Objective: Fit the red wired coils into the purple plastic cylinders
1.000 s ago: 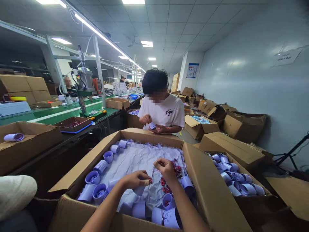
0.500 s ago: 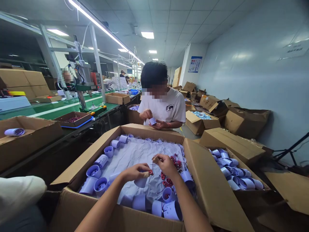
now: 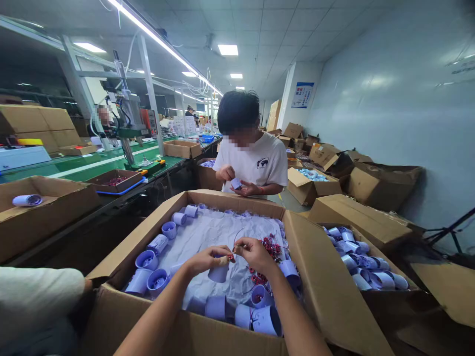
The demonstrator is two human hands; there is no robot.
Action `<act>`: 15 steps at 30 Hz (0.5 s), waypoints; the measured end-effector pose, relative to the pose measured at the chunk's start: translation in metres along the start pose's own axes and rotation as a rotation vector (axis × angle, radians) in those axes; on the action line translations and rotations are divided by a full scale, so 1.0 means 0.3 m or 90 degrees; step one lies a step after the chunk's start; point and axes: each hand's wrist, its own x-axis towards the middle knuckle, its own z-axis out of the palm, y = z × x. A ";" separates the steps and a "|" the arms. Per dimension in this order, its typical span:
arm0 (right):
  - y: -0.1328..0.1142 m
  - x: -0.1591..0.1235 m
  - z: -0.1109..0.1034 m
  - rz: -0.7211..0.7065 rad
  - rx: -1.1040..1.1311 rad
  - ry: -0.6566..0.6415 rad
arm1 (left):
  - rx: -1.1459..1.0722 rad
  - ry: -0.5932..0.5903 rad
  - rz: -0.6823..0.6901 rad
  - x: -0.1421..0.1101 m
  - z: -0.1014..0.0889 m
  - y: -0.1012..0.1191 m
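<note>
Your left grip point(image 3: 208, 259) pinches the small red part point(image 3: 232, 257); your right grip point(image 3: 255, 254) is just beside it, closure and hold unclear.

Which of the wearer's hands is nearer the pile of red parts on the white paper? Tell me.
Right. The right hand is beside the pile of red parts, just left of it in view; the left hand is farther left.

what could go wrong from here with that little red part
The small red part pinched in the left hand could slip and drop onto the paper. The heap of wired red parts near the right hand might tangle when one is lifted.
</note>
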 end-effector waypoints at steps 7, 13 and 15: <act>-0.004 -0.001 -0.004 -0.008 -0.023 -0.048 | -0.003 0.007 0.020 -0.002 0.001 0.007; -0.006 -0.005 0.000 -0.018 -0.039 -0.037 | -0.003 0.006 0.024 -0.006 0.009 0.019; -0.001 -0.004 0.001 -0.021 -0.067 -0.015 | -0.016 0.006 0.017 -0.007 0.009 0.019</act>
